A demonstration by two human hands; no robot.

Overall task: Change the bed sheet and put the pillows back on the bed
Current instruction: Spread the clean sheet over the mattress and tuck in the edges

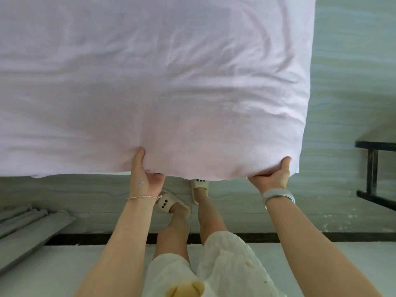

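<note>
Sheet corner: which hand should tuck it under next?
Probably the right hand. It already grips the sheet right at the corner, thumb on top. The left hand grips the edge farther along, away from the corner.

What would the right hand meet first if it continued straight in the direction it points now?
The right hand already grips the sheet at its near edge, close to the corner. Going straight on, it would probably push into that fabric and the bed beneath; how far it goes under is hidden.
</note>
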